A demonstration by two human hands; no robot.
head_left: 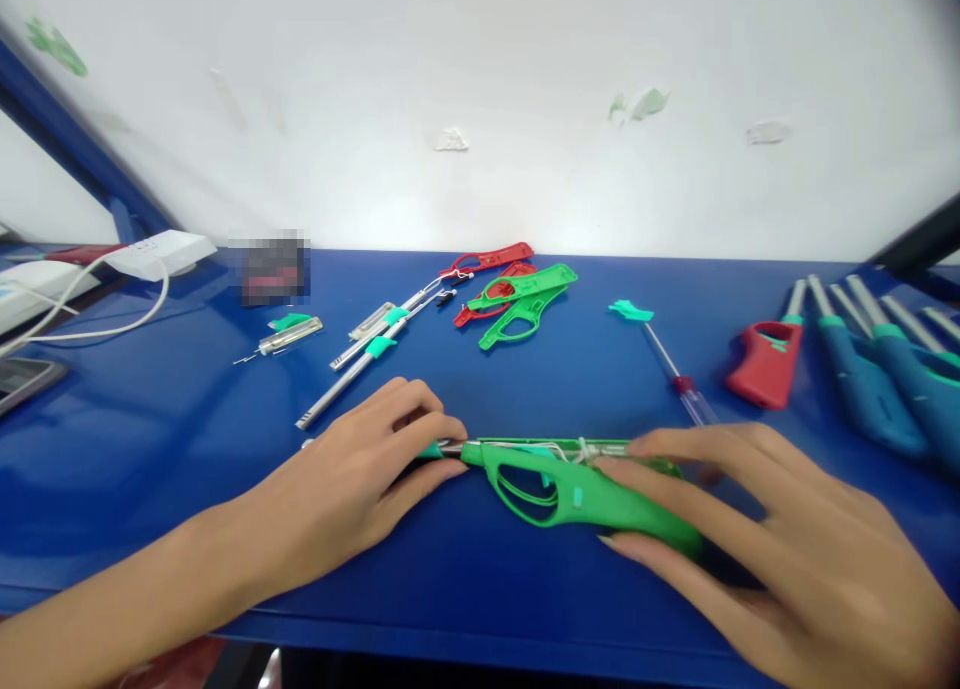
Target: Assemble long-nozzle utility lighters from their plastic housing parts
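A green lighter body (607, 504) lies near the table's front, its two shell halves slightly apart along the top, with white wires and a clear part showing between them. My left hand (360, 469) pinches the dark and metal nozzle end at the body's left tip; its palm hides most of the nozzle. Around the wide right end, my right hand (780, 529) holds the body, fingertips on the upper edge and thumb at the lower side. Behind them lie metal nozzle tubes (337, 389) with teal collars, and a pile of green shell halves (525, 304) and red ones (499, 259).
A screwdriver (694, 399) and a teal piece (631, 312) lie right of centre. Further right are a red lighter (765, 364) and several blue lighters (870, 389). A clear fuel tank (291, 336), white power strip (161, 254), cables and phone (26, 381) are at left.
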